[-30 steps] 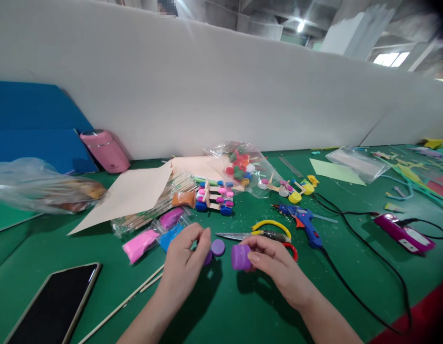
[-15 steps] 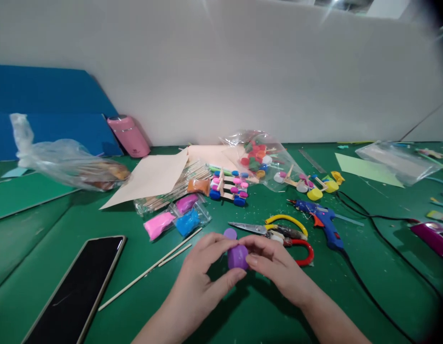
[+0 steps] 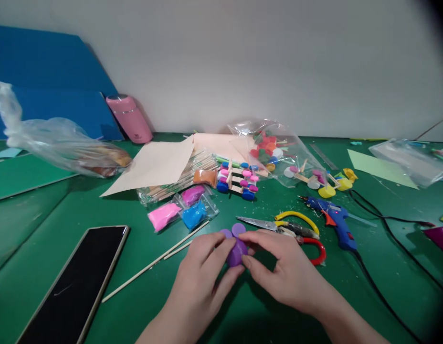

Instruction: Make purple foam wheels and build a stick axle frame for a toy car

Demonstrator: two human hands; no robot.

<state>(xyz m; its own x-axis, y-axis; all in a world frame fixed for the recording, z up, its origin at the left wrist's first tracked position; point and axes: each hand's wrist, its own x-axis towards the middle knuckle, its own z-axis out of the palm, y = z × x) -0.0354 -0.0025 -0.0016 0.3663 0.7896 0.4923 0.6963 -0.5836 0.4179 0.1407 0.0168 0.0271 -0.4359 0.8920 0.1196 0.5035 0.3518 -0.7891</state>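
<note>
Low in the middle, my left hand [image 3: 202,272] and my right hand [image 3: 284,265] meet around a purple plastic cap [image 3: 237,254]. The left thumb and fingers pinch it from the left, and the right fingertips press on its right side. Just beyond the fingertips show a round purple cap [image 3: 238,230] and part of another one at its left; whether these are held or lie on the table I cannot tell. Behind the right hand are scissors [image 3: 257,222] with yellow and red handles. Two thin wooden sticks [image 3: 153,263] lie left of the left hand.
A phone [image 3: 76,282] lies at the left. A blue glue gun [image 3: 332,217] with a black cord lies at the right. Farther back are clay packets [image 3: 195,215], small wheeled models [image 3: 239,180], a bag of coloured caps [image 3: 268,148], paper [image 3: 153,165] and a pink bottle [image 3: 130,119].
The view has shifted slightly, so most of the tabletop things appear farther right and higher. Two purple caps now show beyond my fingers, where one showed before. Both hands still pinch a purple cap.
</note>
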